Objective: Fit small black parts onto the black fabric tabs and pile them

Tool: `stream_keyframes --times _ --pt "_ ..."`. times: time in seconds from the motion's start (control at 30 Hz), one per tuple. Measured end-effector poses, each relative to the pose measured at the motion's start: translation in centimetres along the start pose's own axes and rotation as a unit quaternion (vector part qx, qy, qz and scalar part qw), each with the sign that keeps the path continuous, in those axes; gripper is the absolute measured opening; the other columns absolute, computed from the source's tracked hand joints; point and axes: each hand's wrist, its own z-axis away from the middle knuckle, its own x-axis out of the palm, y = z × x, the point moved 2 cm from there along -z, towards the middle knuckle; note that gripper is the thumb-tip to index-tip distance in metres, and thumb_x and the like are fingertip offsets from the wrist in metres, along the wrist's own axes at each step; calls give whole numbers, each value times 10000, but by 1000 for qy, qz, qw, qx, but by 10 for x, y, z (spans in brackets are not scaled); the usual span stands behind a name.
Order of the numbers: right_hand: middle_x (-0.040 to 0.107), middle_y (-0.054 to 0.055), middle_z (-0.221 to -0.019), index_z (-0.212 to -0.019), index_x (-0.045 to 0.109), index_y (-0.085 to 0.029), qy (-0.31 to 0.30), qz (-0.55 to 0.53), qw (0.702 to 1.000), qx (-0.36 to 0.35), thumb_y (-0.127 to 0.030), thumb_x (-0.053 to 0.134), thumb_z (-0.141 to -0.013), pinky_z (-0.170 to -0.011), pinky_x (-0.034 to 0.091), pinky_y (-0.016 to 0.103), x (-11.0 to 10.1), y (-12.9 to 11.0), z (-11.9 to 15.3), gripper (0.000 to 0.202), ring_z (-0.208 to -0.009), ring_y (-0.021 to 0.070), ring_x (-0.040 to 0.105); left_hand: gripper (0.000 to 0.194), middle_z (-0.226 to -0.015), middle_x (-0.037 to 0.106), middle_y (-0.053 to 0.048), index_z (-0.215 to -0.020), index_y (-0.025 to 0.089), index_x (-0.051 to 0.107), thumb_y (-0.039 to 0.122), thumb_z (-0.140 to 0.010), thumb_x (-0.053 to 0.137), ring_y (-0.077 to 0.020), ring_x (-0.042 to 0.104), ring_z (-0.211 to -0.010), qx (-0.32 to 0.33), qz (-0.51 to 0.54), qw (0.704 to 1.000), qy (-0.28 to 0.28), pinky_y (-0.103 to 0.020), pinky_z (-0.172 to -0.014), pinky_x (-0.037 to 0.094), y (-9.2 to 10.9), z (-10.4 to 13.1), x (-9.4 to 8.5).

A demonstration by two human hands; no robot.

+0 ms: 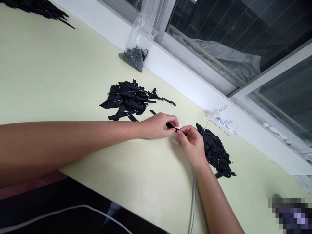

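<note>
My left hand [161,125] and my right hand [192,143] meet near the middle of the view, above the pale table. Between them is a short black strip [172,127]; the fingers of each hand pinch one end of it. A loose pile of black strips [130,97] lies beyond my left hand, with a few single pieces around it. Close behind my right hand sits another pile of black strips [216,151], partly hidden by that hand.
A clear plastic bag [136,48] with black pieces stands against the wall. More black strips [36,8] lie at the top left. A power strip [223,125] sits by the wall. A pale cable [193,201] runs beside my right forearm on the table [136,172].
</note>
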Motion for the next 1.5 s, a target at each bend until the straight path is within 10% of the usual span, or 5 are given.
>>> stream_keyframes --times 1.5 --pt "608 -5 -793 -904 611 -192 -4 -23 1000 6 -388 717 -844 -656 457 279 1 2 0 230 -675 129 555 189 -900 724 -32 -954 174 678 157 -779 608 -144 628 -786 6 -7 1000 7 -268 -678 476 0 1 0"
